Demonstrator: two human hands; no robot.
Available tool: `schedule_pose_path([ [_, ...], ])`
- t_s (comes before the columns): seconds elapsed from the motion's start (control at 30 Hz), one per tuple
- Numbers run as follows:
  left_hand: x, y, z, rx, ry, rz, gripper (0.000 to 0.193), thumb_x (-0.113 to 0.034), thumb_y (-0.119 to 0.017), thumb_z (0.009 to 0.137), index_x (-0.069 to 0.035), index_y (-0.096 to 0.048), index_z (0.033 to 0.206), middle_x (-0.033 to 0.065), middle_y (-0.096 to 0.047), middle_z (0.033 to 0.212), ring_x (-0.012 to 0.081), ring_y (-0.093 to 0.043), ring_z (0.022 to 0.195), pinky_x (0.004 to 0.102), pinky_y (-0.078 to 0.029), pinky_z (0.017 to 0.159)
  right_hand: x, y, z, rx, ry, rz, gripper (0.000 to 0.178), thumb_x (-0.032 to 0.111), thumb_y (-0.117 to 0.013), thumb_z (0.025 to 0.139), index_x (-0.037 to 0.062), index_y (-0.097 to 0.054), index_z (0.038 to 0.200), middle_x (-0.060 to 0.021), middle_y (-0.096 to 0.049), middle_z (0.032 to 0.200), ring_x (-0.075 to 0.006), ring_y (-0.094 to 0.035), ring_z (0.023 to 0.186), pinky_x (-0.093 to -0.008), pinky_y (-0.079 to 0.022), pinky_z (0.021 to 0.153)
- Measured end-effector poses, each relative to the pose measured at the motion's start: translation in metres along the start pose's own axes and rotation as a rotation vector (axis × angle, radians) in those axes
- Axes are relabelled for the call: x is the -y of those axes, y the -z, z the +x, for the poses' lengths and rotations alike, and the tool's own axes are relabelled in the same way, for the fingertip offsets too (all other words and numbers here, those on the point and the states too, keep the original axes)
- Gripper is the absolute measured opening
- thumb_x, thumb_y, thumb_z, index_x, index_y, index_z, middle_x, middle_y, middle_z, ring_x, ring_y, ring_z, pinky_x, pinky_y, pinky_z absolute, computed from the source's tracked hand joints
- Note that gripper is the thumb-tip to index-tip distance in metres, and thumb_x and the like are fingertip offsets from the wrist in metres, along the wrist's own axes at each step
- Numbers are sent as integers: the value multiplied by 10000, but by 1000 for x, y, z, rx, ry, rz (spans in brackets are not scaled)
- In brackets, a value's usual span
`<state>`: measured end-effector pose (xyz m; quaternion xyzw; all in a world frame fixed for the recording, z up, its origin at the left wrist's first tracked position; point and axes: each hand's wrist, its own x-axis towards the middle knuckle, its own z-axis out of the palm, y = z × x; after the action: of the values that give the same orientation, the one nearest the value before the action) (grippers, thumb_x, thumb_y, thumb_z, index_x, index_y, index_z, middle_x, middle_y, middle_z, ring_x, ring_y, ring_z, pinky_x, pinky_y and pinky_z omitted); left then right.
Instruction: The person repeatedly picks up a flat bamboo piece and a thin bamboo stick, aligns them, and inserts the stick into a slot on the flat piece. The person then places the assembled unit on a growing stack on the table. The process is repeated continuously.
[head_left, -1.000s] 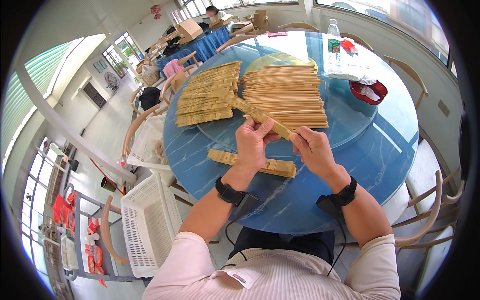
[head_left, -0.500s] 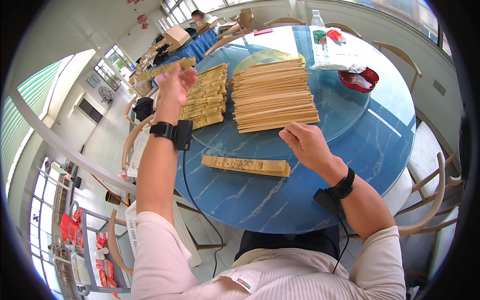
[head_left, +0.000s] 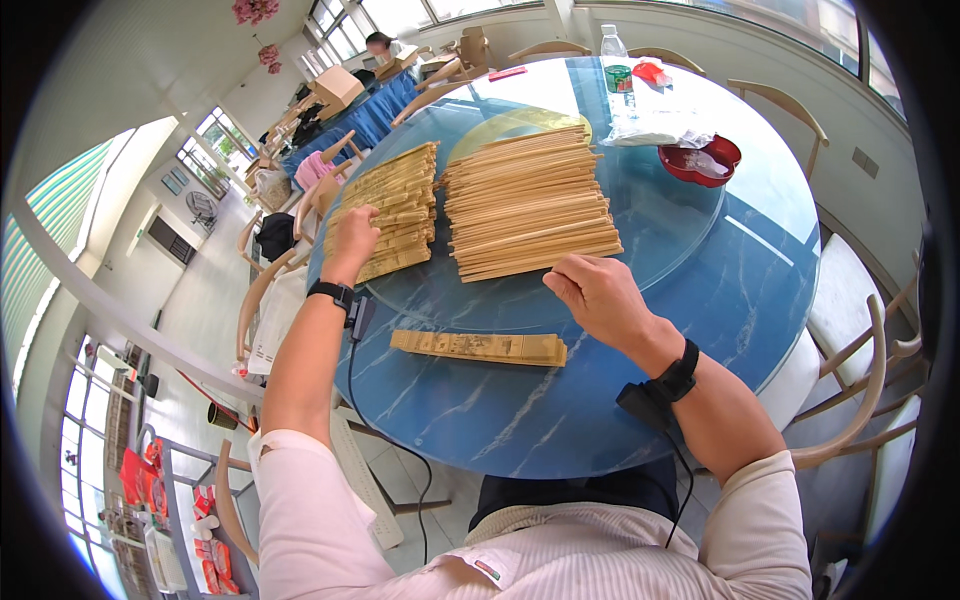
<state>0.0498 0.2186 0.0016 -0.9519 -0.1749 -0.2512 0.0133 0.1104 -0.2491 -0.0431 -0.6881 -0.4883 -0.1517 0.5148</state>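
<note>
On the left of the round blue table lies a row of yellow printed paper sleeves (head_left: 400,200). My left hand (head_left: 355,238) is at the near left side of that row, its fingers curled against the sleeves; whether one is gripped is hidden. To the right is a wide pile of bare wooden chopsticks (head_left: 530,205). Just below its near right corner my right hand (head_left: 600,295) is closed in a loose fist, with nothing sticking out of it. Nearer to me lies a flat stack of yellow printed sleeves (head_left: 478,347), touched by neither hand.
The chopsticks and sleeve row rest on a glass turntable (head_left: 690,225). At the back right are a plastic bottle (head_left: 617,75), a white plastic bag (head_left: 660,128) and a red dish (head_left: 702,163). Wooden chairs surround the table. A person (head_left: 385,50) is in the far background.
My left hand, which held up a yellow printed sleeve above the far left, has come down onto the sleeve row. My right hand stays closed near the chopsticks. The view has shifted slightly.
</note>
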Motion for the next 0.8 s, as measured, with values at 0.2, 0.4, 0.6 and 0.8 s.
schedule_pose_path([
  [0.2, -8, -19, 5, 49, -297, 251, 275, -9, -622, 918, -99, -728, 1154, 110, -724, 1125, 342, -666, 1143, 454, -582, 931, -5, 2, -1, -19, 11, -33, 267, 172, -724, 1013, 21, -573, 854, -175, -604, 747, -418, -593, 695, -457, -478, 599],
  [0.4, -1, -6, 4, 41, -421, 382, 149, -77, -605, 965, -113, -650, 1103, 94, -720, 1085, 331, -672, 1104, 449, -596, 849, -1, 1, 2, 4, -5, -31, 254, 157, -732, 980, 24, -573, 832, -191, -663, 786, -440, -640, 732, -485, -504, 612],
  [0.6, -7, 39, 36, -353, -498, 307, 199, -85, -625, 980, -114, -634, 1176, 110, -685, 1059, 332, -667, 1094, 450, -584, 825, -1, -1, 0, -18, 25, -33, 265, 161, -728, 1004, 27, -568, 840, -175, -623, 763, -417, -609, 698, -458, -491, 600],
  [0.8, -14, 69, 74, -416, -406, 341, 359, -58, -695, 941, -89, -625, 1293, 128, -674, 1092, 347, -661, 1103, 457, -576, 889, 0, -1, -1, -25, 44, -17, 261, 154, -731, 999, 28, -569, 838, -172, -624, 761, -418, -618, 703, -460, -493, 600],
])
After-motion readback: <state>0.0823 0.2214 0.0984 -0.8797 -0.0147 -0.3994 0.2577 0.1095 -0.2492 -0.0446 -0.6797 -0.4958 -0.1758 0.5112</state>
